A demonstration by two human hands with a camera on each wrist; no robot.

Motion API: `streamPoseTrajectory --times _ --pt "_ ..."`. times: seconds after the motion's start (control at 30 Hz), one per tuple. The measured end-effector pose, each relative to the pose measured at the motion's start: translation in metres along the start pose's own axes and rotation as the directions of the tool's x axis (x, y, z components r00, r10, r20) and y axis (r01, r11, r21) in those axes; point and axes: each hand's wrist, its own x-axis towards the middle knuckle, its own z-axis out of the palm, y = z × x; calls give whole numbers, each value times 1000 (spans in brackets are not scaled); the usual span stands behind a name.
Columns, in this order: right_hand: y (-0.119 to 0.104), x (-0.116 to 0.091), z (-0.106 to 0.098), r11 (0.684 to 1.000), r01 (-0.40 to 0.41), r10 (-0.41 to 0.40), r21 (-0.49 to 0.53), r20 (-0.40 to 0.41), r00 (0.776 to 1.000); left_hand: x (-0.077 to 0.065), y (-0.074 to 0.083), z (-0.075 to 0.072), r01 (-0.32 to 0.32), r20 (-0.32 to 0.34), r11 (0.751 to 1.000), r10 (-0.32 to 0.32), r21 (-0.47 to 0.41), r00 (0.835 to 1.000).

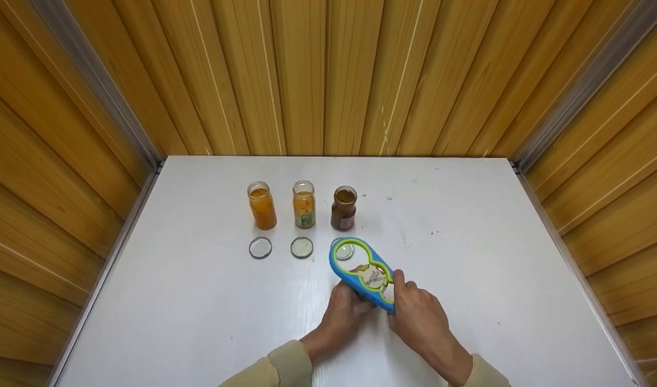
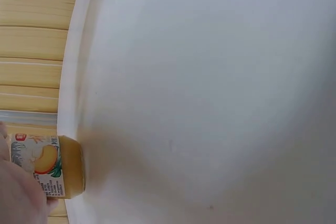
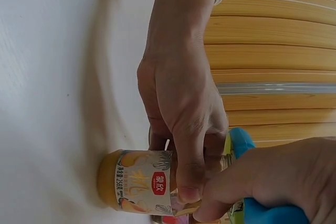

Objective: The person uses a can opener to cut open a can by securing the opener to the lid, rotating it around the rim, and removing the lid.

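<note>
A glass jar with a peach label [image 3: 137, 181] stands upright with my left hand [image 1: 342, 312] gripping it near its top. In the left wrist view, part of that hand [image 2: 21, 198] covers the jar's [image 2: 71, 166] upper part. Across its lid [image 1: 372, 277] lies a blue and green jar opener [image 1: 355, 280], whose middle opening surrounds the lid. My right hand [image 1: 421, 317] holds the near end of the opener, its thumb lying along the top. Both hands hide much of the jar in the head view.
Behind stand three uncapped jars: an orange one [image 1: 263, 210], another orange one with a green label [image 1: 304, 210] and a brown one [image 1: 343, 214]. Before them lie lids [image 1: 261, 247], [image 1: 301, 247]; a third lid [image 1: 344, 251] shows through the opener. Wood-patterned walls [image 1: 323, 80] enclose the white table [image 1: 172, 279].
</note>
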Motion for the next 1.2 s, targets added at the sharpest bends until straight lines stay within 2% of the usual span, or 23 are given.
streamPoseTrajectory --times 0.13,0.27,0.4,0.53,0.63,0.7,0.77,0.83,1.0,1.1,1.2 --pt "3 -3 -1 1000 8 -8 1 25 1000 -2 9 -4 12 42 1000 -11 -21 999" --pt "8 -11 -5 1000 12 -10 -21 78 997 -7 26 -14 27 149 999 -20 -47 989" --pt "15 -20 -9 998 61 -57 -34 100 993 -9 17 -21 23 270 998 -5 -63 963" --pt "25 -25 -11 991 128 -123 -36 120 985 -9 19 -25 15 364 992 33 -128 931" --pt "34 -24 -12 985 171 -167 -14 151 974 -6 23 -26 9 401 993 39 -116 915" --pt "41 -23 -14 979 205 -203 1 157 966 -2 16 -24 4 438 997 33 -82 898" --pt "46 -21 -16 969 245 -245 20 160 956 3 9 -23 17 486 999 8 -48 874" --pt "50 -19 -17 960 279 -281 31 160 946 9 6 -26 26 549 999 2 -43 836" --pt "60 -13 -18 931 357 -364 73 163 917 19 9 -36 59 691 994 17 -87 723" --pt "64 -7 -18 912 399 -410 94 165 897 24 14 -42 140 744 980 10 -139 668" --pt "67 -1 -16 895 429 -445 121 182 877 27 19 -49 232 779 958 -16 -166 626"
